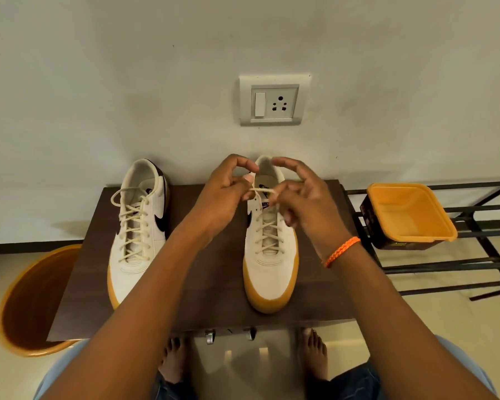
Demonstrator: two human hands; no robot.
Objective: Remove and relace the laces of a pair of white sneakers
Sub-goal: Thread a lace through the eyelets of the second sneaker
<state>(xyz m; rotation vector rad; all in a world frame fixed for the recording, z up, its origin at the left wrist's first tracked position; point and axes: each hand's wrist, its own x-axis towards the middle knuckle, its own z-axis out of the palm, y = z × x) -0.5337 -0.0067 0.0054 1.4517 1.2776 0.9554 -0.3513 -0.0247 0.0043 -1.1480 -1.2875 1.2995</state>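
Two white sneakers with gum soles stand toe-toward-me on a dark wooden table (214, 298). The left sneaker (140, 226) is laced, its cream lace ends looped loosely over the tongue. The right sneaker (270, 255) is laced through the lower eyelets. Above its tongue my left hand (225, 192) and my right hand (303, 200) each pinch a part of its cream lace (264, 192), which stretches taut between them. My hands hide the upper eyelets and the heel opening.
An orange bucket (32, 301) sits on the floor at the table's left. A black box with an orange inside (410, 217) rests on a black metal rack (474, 267) to the right. A wall socket (274, 101) is behind. My bare feet are below the table edge.
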